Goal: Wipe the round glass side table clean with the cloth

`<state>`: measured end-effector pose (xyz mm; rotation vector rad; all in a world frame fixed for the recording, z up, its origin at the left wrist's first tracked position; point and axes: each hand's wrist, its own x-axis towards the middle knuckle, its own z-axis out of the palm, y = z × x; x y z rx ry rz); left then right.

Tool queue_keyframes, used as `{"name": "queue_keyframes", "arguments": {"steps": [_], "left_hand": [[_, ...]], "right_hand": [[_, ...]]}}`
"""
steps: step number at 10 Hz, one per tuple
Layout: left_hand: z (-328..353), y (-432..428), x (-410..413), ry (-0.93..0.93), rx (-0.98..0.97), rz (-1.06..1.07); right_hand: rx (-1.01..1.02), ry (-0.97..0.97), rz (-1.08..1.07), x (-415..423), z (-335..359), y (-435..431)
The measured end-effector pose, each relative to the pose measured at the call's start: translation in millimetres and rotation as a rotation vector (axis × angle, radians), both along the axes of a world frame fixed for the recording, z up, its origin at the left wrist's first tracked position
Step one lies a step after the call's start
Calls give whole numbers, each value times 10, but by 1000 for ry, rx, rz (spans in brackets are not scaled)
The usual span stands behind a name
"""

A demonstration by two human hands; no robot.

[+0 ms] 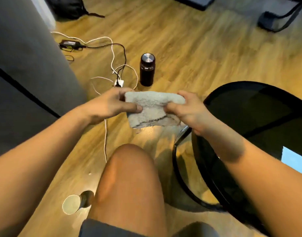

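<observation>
The cloth (152, 108), folded and grey, is pinched at each end by my left hand (111, 105) and right hand (186, 108), left of the glass side table (249, 106), with a capped dark bottle (147, 69) standing beyond.

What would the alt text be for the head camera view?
Both hands, left hand and right hand, hold a folded grey cloth above a wooden floor, beside a round black glass side table. A dark bottle stands behind.

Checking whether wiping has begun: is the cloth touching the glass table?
Apart. The head view shows the cloth held over the floor, left of the glass table.
</observation>
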<state>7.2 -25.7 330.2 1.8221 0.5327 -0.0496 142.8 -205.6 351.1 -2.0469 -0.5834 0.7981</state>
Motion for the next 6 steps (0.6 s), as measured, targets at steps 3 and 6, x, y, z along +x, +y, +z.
{"name": "queue_keyframes", "arguments": {"steps": [3,6], "left_hand": [[-2129,319,-181,127,-406,669],[-2674,127,-256,415,-333,753]], "right_hand": [[-126,332,-248,166,-2223,954],[-458,369,-230,38,-2893,799]]}}
